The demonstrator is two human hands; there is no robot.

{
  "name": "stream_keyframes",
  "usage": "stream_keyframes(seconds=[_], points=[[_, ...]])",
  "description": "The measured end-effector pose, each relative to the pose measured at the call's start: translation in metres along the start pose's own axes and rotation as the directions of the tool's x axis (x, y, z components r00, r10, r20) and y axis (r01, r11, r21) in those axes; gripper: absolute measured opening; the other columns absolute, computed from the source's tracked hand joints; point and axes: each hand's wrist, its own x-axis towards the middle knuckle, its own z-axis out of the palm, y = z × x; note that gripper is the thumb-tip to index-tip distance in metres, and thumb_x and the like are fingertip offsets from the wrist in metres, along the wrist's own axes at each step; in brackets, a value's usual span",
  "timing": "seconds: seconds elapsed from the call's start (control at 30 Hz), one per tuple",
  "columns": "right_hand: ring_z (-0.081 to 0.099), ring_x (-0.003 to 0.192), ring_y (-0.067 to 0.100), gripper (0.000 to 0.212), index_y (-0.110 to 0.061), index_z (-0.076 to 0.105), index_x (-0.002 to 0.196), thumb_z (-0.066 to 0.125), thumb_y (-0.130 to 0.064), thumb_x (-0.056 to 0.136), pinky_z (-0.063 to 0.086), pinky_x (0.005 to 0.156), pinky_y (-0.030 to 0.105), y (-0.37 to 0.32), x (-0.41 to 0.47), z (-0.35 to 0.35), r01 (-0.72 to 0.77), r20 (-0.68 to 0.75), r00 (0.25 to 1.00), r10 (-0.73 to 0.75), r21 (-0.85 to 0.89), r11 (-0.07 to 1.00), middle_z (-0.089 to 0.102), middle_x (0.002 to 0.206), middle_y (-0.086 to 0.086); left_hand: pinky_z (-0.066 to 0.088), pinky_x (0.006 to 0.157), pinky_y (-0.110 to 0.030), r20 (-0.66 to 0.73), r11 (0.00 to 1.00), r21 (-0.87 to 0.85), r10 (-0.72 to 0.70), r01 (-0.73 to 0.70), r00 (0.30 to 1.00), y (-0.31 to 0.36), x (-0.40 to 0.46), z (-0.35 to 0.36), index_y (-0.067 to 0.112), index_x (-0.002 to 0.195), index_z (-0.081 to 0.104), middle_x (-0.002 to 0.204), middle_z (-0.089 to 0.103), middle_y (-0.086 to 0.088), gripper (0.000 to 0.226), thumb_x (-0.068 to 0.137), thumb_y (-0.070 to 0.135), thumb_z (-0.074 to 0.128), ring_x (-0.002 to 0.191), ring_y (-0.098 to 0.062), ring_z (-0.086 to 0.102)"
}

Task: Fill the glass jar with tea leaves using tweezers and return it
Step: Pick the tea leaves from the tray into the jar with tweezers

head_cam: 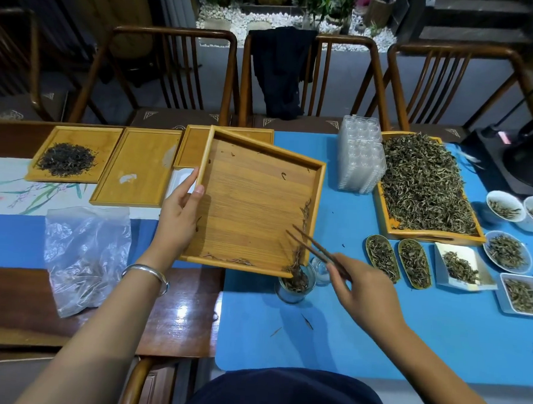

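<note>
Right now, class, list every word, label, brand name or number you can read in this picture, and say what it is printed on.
None: no readable text appears anywhere.
The chair cushions carry only pale corner ornaments, not letters.
The table cloth shows painted leaves, no writing.
The wooden tray, glass jar, plastic bag and white bowls bear no label.
</note>
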Motion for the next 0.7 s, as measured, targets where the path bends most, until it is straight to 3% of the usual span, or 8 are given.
stream_keyframes(seconds=[0.17, 0.3, 0.5, 0.7], points=[[0.063, 0.071, 0.033, 0.023, -0.013, 0.064, 0.102, 0.051, -0.031, 0.097, 0.047, 0.055, 0.037, -0.042, 0.072, 0.003, 0.082, -0.105, 0.991, -0.081, 0.005, 0.997, 0.068, 0.080, 0.010, 0.038, 0.074, 0.007, 0.003, 1.000, 0.021, -0.017, 0.017, 1.000, 0.004, -0.001, 0.001, 0.023, 0.147, 0.043, 0.102, 0.052, 0.057, 0.044, 0.104, 0.030, 0.047, 0.097, 0.034, 0.048], [0.063, 0.072, 0.032, 0.026, -0.011, 0.063, 0.105, 0.048, -0.030, 0.098, 0.034, 0.053, 0.029, -0.072, 0.113, 0.005, 0.166, -0.164, 0.972, -0.168, -0.030, 0.986, 0.069, 0.081, 0.011, 0.037, 0.072, 0.007, -0.002, 1.000, 0.016, -0.025, 0.025, 1.000, 0.007, -0.002, 0.003, 0.023, 0.147, 0.044, 0.095, 0.054, 0.057, 0.043, 0.104, 0.029, 0.047, 0.084, 0.033, 0.049], [0.065, 0.075, 0.023, 0.028, -0.014, 0.063, 0.107, 0.044, -0.032, 0.099, 0.034, 0.053, 0.027, -0.107, 0.148, 0.013, 0.262, -0.198, 0.940, -0.278, -0.101, 0.960, 0.070, 0.086, 0.005, 0.038, 0.079, 0.005, -0.002, 1.000, 0.001, -0.024, 0.024, 1.000, 0.005, -0.002, 0.003, 0.023, 0.146, 0.044, 0.105, 0.052, 0.056, 0.043, 0.104, 0.027, 0.048, 0.103, 0.031, 0.047], [0.065, 0.070, 0.023, 0.026, -0.013, 0.065, 0.104, 0.047, -0.031, 0.098, 0.035, 0.052, 0.025, -0.109, 0.151, 0.020, 0.236, -0.215, 0.942, -0.256, -0.116, 0.965, 0.070, 0.080, 0.005, 0.043, 0.081, 0.000, -0.018, 0.999, -0.027, -0.037, 0.037, 0.999, -0.001, -0.001, 0.001, 0.026, 0.144, 0.048, 0.116, 0.054, 0.039, 0.043, 0.102, 0.032, 0.051, 0.106, 0.024, 0.052]])
